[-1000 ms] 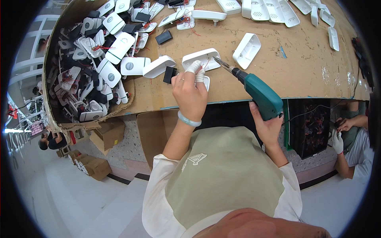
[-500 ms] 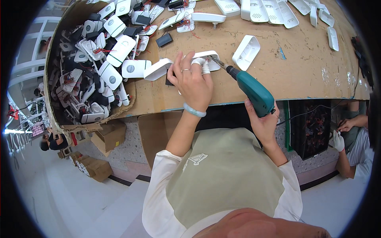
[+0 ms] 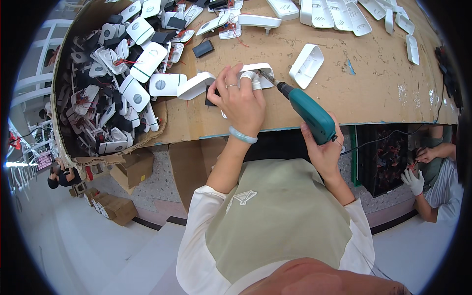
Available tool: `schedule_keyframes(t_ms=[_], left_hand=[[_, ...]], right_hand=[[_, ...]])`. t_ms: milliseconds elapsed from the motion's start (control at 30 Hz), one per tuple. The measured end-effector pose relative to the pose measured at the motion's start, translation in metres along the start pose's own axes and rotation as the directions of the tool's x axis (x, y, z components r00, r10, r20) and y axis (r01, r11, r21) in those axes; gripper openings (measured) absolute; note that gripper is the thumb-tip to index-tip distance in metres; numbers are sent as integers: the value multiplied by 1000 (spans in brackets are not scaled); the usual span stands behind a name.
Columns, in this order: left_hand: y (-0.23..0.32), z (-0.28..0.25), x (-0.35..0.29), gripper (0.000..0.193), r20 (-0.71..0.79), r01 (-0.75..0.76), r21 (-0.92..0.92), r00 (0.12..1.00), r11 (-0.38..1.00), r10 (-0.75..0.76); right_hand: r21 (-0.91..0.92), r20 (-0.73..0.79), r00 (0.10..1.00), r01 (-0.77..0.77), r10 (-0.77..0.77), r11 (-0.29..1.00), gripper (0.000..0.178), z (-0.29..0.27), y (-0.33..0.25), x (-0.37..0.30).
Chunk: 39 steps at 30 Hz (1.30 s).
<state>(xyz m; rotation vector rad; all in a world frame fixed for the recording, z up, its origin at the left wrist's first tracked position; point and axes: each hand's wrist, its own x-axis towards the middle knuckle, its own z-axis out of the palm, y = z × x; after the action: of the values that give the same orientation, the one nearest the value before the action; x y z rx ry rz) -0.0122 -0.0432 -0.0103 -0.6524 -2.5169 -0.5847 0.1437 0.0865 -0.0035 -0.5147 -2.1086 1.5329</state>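
My left hand (image 3: 242, 107), with a bracelet, a ring and white wraps on some fingertips, is closed on a white plastic housing (image 3: 267, 83) near the table's front edge. Closed around the rear of a teal electric screwdriver (image 3: 313, 114), my right hand (image 3: 324, 153) holds it slanting up to the left. Its bit reaches inside the housing beside my left fingertips; the exact contact point is hard to make out. Another white shell (image 3: 195, 86) stands tilted just left of my left hand. A dark block (image 3: 212, 95) lies partly hidden under that hand.
A cardboard box (image 3: 162, 132) at left overflows with white units, black blocks and red wires. An open white shell (image 3: 306, 66) lies right of the screwdriver, with several more shells (image 3: 339, 14) at the back. A cord (image 3: 378, 142) trails right, near a co-worker's gloved hand (image 3: 413, 182).
The screwdriver and my right hand have shifted slightly left, with the bit still in the housing. My left hand keeps its hold. At right, the co-worker's gloved hand has moved left and spread its fingers.
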Motion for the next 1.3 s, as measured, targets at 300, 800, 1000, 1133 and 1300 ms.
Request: schedule_keyframes(t_ms=[300,800,1000,1133,1300], left_hand=[[0,0,-1,11,6,-2,2,1000,1000,2],[0,1,1,11,15,-2,12,1000,1000,2],[0,1,2,11,10,4,4,1000,1000,-4],[0,0,1,11,12,3,1,1000,1000,-3],[0,0,2,11,21,3,14,1000,1000,-3]], right_hand=[[-24,10,1000,22,-22,999,19,-1,1,1],[-117,48,990,139,-134,983,22,-6,0,4],[-67,13,996,85,-85,994,22,-6,-1,0],[-27,-47,999,13,-14,1000,22,-18,-4,-10],[53,-122,985,-116,122,992,22,-29,-1,-24]])
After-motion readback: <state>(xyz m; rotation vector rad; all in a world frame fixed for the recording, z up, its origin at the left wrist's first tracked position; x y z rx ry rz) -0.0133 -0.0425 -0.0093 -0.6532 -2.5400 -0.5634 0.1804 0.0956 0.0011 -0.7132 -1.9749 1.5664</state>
